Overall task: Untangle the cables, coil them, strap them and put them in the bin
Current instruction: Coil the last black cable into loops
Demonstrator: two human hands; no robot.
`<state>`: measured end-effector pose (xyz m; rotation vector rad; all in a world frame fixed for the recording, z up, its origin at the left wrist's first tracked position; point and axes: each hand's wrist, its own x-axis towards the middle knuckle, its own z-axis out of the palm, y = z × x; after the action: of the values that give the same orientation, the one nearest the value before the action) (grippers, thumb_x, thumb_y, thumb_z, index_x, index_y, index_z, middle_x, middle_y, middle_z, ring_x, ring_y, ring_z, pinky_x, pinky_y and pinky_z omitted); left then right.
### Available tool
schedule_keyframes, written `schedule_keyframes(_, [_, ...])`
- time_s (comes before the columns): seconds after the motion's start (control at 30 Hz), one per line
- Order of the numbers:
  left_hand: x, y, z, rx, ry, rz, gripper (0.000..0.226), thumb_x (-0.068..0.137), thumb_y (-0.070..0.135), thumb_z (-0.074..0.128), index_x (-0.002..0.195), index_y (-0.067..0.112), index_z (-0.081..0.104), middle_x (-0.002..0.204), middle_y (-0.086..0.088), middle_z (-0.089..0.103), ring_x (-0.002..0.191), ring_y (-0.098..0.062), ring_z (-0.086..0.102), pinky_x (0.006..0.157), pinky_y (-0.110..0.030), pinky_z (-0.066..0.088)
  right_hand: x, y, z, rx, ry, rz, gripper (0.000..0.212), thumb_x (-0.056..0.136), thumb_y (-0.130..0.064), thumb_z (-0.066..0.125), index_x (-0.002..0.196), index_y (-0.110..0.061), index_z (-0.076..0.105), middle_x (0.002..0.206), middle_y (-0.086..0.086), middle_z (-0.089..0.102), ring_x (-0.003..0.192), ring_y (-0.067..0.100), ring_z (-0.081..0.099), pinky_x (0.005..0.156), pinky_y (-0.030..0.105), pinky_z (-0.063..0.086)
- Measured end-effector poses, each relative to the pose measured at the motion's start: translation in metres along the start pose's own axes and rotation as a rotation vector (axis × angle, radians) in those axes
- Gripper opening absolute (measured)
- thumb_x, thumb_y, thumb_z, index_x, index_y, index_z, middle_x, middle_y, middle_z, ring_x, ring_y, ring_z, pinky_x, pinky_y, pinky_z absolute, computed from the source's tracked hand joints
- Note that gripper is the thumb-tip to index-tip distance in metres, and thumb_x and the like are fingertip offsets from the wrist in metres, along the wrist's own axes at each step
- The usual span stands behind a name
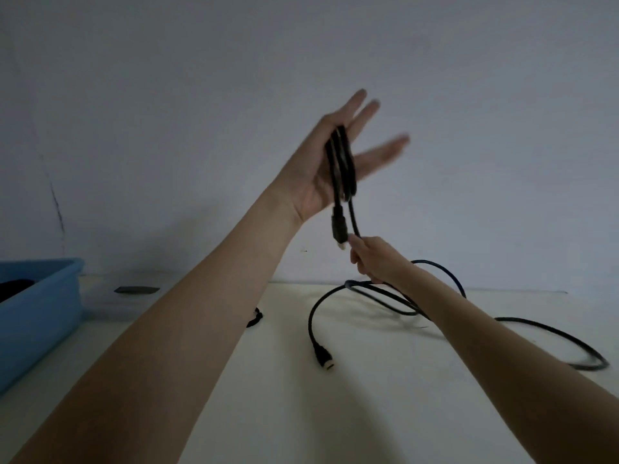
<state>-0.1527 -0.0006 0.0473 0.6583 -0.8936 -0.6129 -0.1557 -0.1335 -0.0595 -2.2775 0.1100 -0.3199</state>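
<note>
My left hand (321, 169) is raised high in front of the wall, palm toward me and fingers straight. Loops of a black cable (341, 162) hang over it between thumb and fingers, and one plug end (338, 227) dangles below the palm. Just beneath it, my right hand (375, 259) grips the same cable. The rest of the cable (549, 329) trails in wide loops across the white table, with its other gold-tipped plug (323, 358) lying near the middle. A blue bin (43, 313) stands at the left edge with something dark inside.
A small black strap (255, 318) lies on the table (301, 413) beside my left forearm. A dark flat piece (136, 290) sits at the table's back edge near the bin. A plain grey wall rises right behind the table.
</note>
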Motion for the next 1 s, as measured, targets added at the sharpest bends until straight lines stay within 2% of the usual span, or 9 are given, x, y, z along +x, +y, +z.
schedule_keyframes(0.13, [0.005, -0.012, -0.014, 0.290, 0.205, -0.040, 0.058, 0.097, 0.012, 0.039, 0.143, 0.046, 0.027, 0.156, 0.008, 0.019, 0.133, -0.046, 0.032, 0.094, -0.061, 0.042, -0.001, -0.018, 0.008, -0.602, 0.322, -0.222, 0.037, 0.097, -0.040, 0.040, 0.094, -0.007, 0.058, 0.082, 0.005, 0.053, 0.086, 0.030, 0.058, 0.071, 0.031, 0.042])
schedule_keyframes(0.23, [0.003, -0.010, -0.031, 0.391, 0.319, -0.101, 0.057, 0.096, 0.011, 0.036, 0.141, 0.046, 0.031, 0.155, 0.007, 0.022, 0.133, -0.046, 0.033, 0.097, -0.063, 0.037, -0.007, -0.024, -0.002, -0.719, 0.275, -0.282, 0.026, 0.094, -0.035, 0.047, 0.098, -0.013, 0.060, 0.086, 0.006, 0.057, 0.088, 0.030, 0.058, 0.065, 0.028, 0.035])
schedule_keyframes(0.3, [0.000, -0.011, -0.039, 0.485, 0.340, -0.179, 0.055, 0.096, 0.013, 0.038, 0.140, 0.047, 0.033, 0.154, 0.008, 0.023, 0.131, -0.046, 0.035, 0.087, -0.058, 0.042, -0.011, -0.023, -0.016, -0.754, 0.219, -0.325, 0.024, 0.093, -0.034, 0.049, 0.076, -0.019, 0.057, 0.072, 0.001, 0.054, 0.079, 0.029, 0.054, 0.060, 0.027, 0.031])
schedule_keyframes(0.47, [-0.002, -0.021, -0.050, 0.666, 0.418, -0.196, 0.055, 0.094, 0.015, 0.043, 0.136, 0.050, 0.037, 0.138, 0.009, 0.034, 0.124, -0.038, 0.047, 0.107, -0.052, 0.028, -0.018, -0.030, -0.017, -0.657, -0.025, -0.367, 0.031, 0.088, -0.032, 0.060, 0.066, -0.014, 0.049, 0.059, -0.001, 0.049, 0.070, 0.025, 0.052, 0.060, 0.030, 0.042])
schedule_keyframes(0.57, [0.000, -0.033, -0.046, 0.709, 0.377, -0.196, 0.057, 0.093, 0.011, 0.040, 0.136, 0.048, 0.036, 0.135, 0.005, 0.046, 0.102, -0.031, 0.066, 0.093, -0.040, 0.044, -0.016, -0.031, -0.010, -0.577, -0.121, -0.367, 0.022, 0.087, -0.023, 0.061, 0.078, -0.003, 0.062, 0.081, 0.009, 0.065, 0.084, 0.027, 0.061, 0.076, 0.037, 0.050])
schedule_keyframes(0.63, [-0.003, -0.033, -0.044, 0.768, 0.309, -0.245, 0.055, 0.091, 0.012, 0.040, 0.136, 0.045, 0.039, 0.131, 0.000, 0.054, 0.091, -0.027, 0.069, 0.086, -0.037, 0.051, -0.021, -0.030, -0.016, -0.343, -0.186, -0.330, 0.013, 0.088, -0.008, 0.058, 0.091, -0.004, 0.069, 0.086, 0.006, 0.066, 0.073, 0.020, 0.059, 0.065, 0.026, 0.051])
schedule_keyframes(0.73, [-0.009, -0.030, -0.047, 0.857, 0.252, -0.315, 0.050, 0.092, 0.013, 0.038, 0.135, 0.039, 0.043, 0.113, -0.005, 0.063, 0.075, -0.022, 0.062, 0.073, -0.033, 0.051, -0.033, -0.031, -0.035, 0.035, -0.244, -0.259, 0.017, 0.089, 0.005, 0.051, 0.096, 0.002, 0.066, 0.057, -0.004, 0.055, 0.048, 0.010, 0.038, 0.043, 0.016, 0.030])
schedule_keyframes(0.9, [-0.018, -0.041, -0.061, 0.791, 0.290, -0.401, 0.041, 0.098, 0.029, 0.042, 0.138, 0.034, 0.041, 0.106, -0.008, 0.058, 0.078, -0.028, 0.067, 0.072, -0.033, 0.056, -0.036, -0.033, -0.043, 0.186, -0.184, -0.179, 0.019, 0.092, -0.016, 0.050, 0.102, -0.006, 0.062, 0.067, 0.005, 0.061, 0.047, 0.009, 0.040, 0.047, 0.022, 0.026])
schedule_keyframes(1.0, [-0.016, -0.049, -0.064, 0.833, 0.237, -0.422, 0.042, 0.098, 0.043, 0.041, 0.139, 0.048, 0.033, 0.115, 0.008, 0.053, 0.094, -0.010, 0.058, 0.076, -0.027, 0.047, -0.031, -0.034, -0.032, 0.043, -0.222, -0.117, 0.018, 0.089, -0.029, 0.060, 0.092, -0.011, 0.062, 0.064, 0.000, 0.044, 0.048, 0.011, 0.033, 0.046, 0.022, 0.024])
